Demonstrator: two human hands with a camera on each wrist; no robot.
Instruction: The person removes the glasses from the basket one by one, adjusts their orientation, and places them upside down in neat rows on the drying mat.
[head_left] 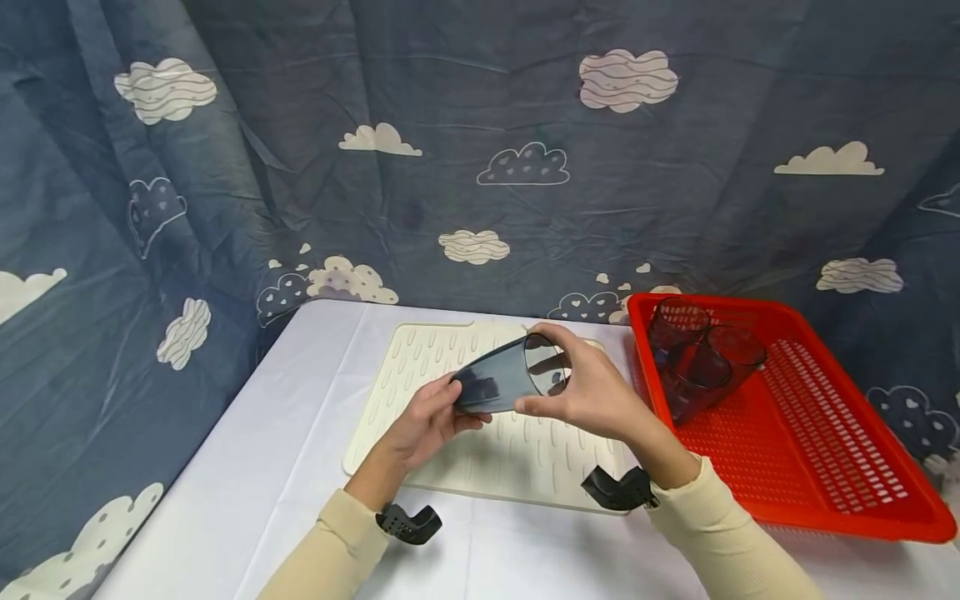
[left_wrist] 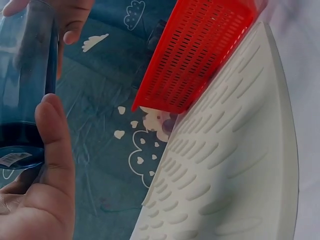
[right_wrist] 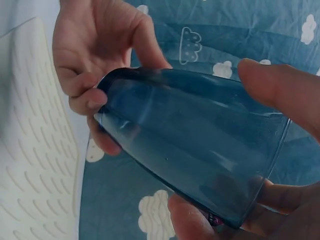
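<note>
A blue-tinted drinking glass (head_left: 495, 379) is held tilted on its side above a cream drying mat (head_left: 420, 358). My left hand (head_left: 433, 421) grips the closed base end, its thumb along the wall in the left wrist view, where a small label shows on the glass's bottom (left_wrist: 17, 159). My right hand (head_left: 588, 383) holds the rim end, thumb on one side and fingers on the other. In the right wrist view the glass (right_wrist: 190, 140) spans between both hands, and a small dark sticker (right_wrist: 215, 219) sits near its rim.
At the right, a red perforated plastic basket (head_left: 795, 450) contains several similar tinted glasses (head_left: 697, 367) in its far left corner. A white cloth (head_left: 300, 467) covers the table. Behind it hangs a dark blue curtain (head_left: 450, 100) printed with clouds.
</note>
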